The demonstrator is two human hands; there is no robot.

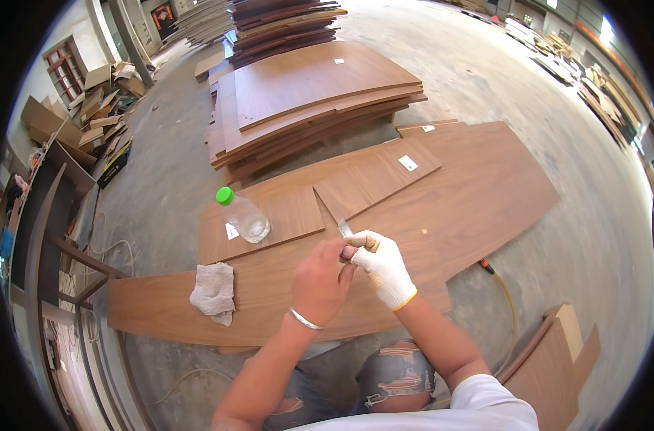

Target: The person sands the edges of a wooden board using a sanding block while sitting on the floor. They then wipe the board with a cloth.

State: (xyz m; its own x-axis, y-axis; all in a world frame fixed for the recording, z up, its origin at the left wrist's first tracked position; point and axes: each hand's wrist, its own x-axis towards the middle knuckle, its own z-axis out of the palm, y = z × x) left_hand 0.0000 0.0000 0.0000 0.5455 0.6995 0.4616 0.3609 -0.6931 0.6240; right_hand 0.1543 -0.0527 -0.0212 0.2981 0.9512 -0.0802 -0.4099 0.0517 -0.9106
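Observation:
My bare left hand (319, 281), with a silver bangle at the wrist, is closed, its fingertips meeting those of my right hand. My right hand (386, 267) wears a white knit work glove with a yellow cuff. Its fingers are closed around a small metal blade (345, 228) whose flat end sticks up past them. What lies between the left fingertips is hidden. Both hands are above a large brown wood panel (269, 287). Beyond them lie two smaller panels, a left one (284, 215) and an angled one (370, 183) with a white label.
A clear bottle (246, 219) with a green cap stands on the left panel. A grey cloth (213, 293) lies near the left end. A panel stack (327, 86) stands behind. A yellow hose (513, 309) runs along the floor at right, near leaning boards (549, 366).

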